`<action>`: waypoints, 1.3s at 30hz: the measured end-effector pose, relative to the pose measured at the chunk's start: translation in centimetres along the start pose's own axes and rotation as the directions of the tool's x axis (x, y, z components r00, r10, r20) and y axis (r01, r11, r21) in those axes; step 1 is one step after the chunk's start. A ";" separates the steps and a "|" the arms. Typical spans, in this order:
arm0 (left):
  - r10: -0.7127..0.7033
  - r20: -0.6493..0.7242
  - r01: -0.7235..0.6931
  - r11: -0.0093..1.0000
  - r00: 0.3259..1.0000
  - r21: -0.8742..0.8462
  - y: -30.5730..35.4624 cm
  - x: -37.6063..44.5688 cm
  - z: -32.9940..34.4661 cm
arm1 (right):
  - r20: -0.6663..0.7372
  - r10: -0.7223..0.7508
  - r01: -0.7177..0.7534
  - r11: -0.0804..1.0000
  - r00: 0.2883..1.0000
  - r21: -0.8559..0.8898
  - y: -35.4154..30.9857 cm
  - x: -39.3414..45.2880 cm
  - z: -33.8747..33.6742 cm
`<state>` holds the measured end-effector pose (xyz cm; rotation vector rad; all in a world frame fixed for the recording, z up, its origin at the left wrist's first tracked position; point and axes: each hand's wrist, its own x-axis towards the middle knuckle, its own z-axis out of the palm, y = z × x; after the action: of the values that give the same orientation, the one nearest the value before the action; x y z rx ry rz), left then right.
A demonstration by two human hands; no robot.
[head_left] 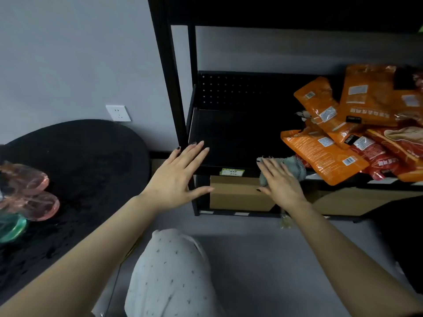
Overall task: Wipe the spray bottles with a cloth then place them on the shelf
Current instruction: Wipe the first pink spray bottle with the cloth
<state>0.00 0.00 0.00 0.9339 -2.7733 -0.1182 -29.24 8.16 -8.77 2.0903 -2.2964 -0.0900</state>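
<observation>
Two pink translucent spray bottles [27, 179] and a green one [11, 227] lie on a black round table [91, 168] at the far left, partly cut off by the frame edge. The black metal shelf [240, 138] stands ahead, the left half of its board bare. My left hand [178, 177] hovers open, fingers spread, at the shelf's front left post, holding nothing. My right hand [281, 181] lies over a grey cloth [295, 168] at the shelf's front edge. Its fingers are stretched out, and the cloth is bunched between thumb and palm.
Orange and red snack bags [320, 152] are piled on the right half of the shelf, overhanging its edge. Cardboard boxes [238, 195] sit on the level below. A wall socket [118, 113] is on the grey wall. My knee [169, 271] is in the foreground.
</observation>
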 end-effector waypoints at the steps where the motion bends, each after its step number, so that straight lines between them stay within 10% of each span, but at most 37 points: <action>1: 0.019 0.002 -0.019 1.000 1.000 0.010 -0.1 0.0 0.1 | -0.013 -0.005 0.005 1.000 1.000 -0.004 0.0 0.2 0.3; 13: -0.006 0.012 0.005 0.999 1.000 0.048 -1.2 -0.9 0.4 | -0.181 0.123 -0.082 0.972 0.976 0.218 0.5 1.4 0.9; 22: -0.041 0.013 0.041 0.998 0.999 0.043 -2.7 -3.2 0.0 | -0.498 0.008 0.112 0.971 0.867 0.209 -3.6 1.1 -1.4; 39: -0.241 -0.047 0.243 0.969 0.969 0.053 -8.6 -12.1 -2.9 | -0.658 -0.152 0.496 0.783 0.738 0.376 -20.6 2.8 -9.3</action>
<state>15.07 0.45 -0.50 1.2735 -2.6283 -0.0557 -8.41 3.26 -0.94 2.2668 -1.6332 1.1670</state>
